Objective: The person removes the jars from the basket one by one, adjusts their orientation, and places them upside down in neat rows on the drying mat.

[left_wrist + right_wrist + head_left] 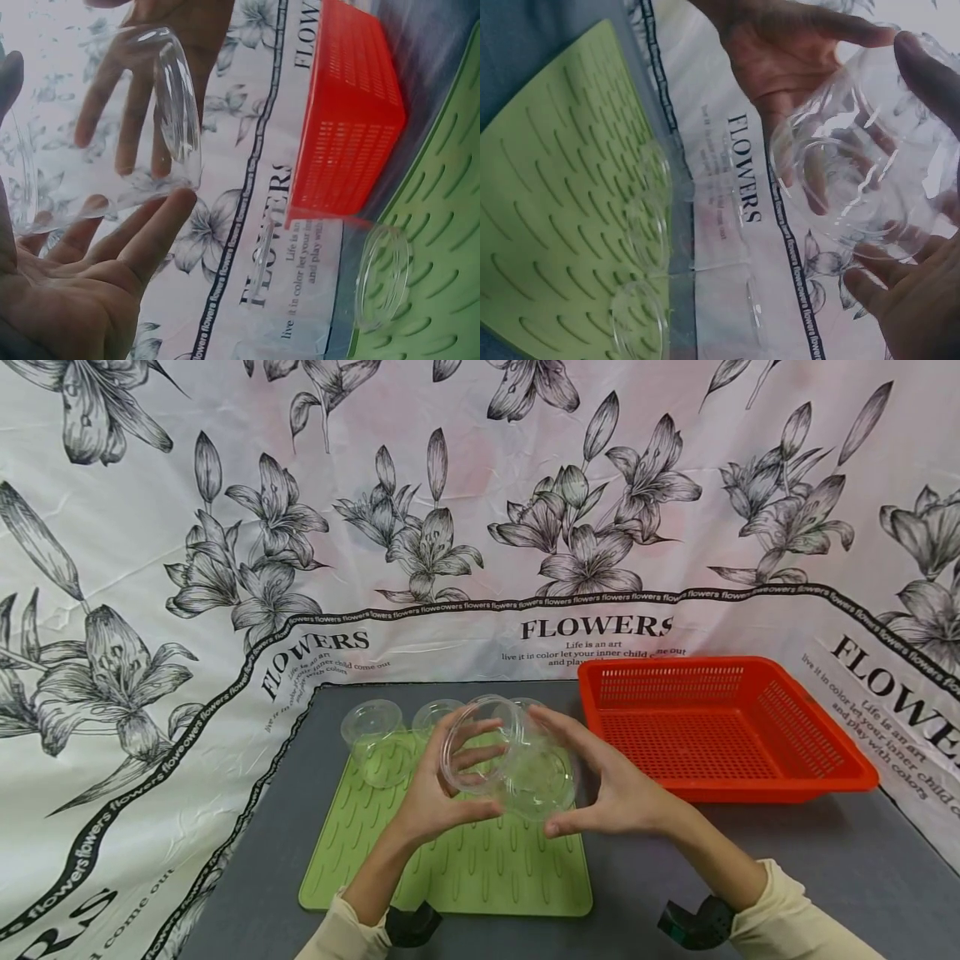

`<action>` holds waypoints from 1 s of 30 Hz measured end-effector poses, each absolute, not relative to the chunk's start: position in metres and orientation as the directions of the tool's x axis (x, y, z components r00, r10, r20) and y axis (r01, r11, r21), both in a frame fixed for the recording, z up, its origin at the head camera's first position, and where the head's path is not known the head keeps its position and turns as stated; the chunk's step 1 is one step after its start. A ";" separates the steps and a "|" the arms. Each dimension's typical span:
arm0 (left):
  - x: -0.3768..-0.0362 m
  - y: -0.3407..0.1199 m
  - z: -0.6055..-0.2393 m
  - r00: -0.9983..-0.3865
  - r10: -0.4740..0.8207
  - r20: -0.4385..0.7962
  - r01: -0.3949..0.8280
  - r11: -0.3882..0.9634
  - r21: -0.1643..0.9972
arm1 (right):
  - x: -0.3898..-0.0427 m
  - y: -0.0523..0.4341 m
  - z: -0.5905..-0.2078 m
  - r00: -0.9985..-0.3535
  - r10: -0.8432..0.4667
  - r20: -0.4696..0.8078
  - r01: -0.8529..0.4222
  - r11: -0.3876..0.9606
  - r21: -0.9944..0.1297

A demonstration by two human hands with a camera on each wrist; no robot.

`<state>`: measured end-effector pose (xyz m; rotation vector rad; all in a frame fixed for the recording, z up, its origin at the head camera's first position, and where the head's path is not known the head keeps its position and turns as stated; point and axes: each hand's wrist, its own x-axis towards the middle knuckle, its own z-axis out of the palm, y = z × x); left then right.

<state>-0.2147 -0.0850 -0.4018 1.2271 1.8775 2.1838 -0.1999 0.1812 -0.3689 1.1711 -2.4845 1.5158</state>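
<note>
A clear plastic cup (538,783) is held up between both hands over the green ridged mat (495,881), tilted on its side. My left hand (431,793) grips its left end, thumb below and fingers spread along the far side. From the right, my right hand (618,777) holds it, thumb low and fingers reaching over the top. In the right wrist view the cup (855,187) shows its round end between the two hands. More clear cups stand along the mat's back edge, including a left one (375,747) and a middle one (433,714), partly behind the hands.
A red perforated plastic basket (720,789) stands on the grey table (675,877) to the right of the mat. A white cloth (450,652) printed with flowers and lettering hangs behind the table and along its sides.
</note>
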 end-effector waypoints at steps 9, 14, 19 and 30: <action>-0.216 -0.081 -0.404 -0.655 0.498 0.569 0.338 -0.480 0.809 | -0.198 0.176 -0.378 -0.668 -0.566 0.483 -0.658 0.145 -0.739; -0.216 -0.080 -0.406 -0.648 0.514 0.563 0.275 -0.532 0.801 | -0.197 0.173 -0.381 -0.649 -0.549 0.527 -0.672 0.089 -0.735; -0.216 -0.081 -0.406 -0.648 0.530 0.546 0.249 -0.530 0.810 | -0.197 0.173 -0.382 -0.662 -0.536 0.523 -0.666 0.101 -0.739; -0.216 -0.092 -0.393 -0.681 0.510 0.526 0.452 -0.272 0.849 | -0.196 0.179 -0.380 -0.690 -0.516 0.508 -0.647 0.123 -0.753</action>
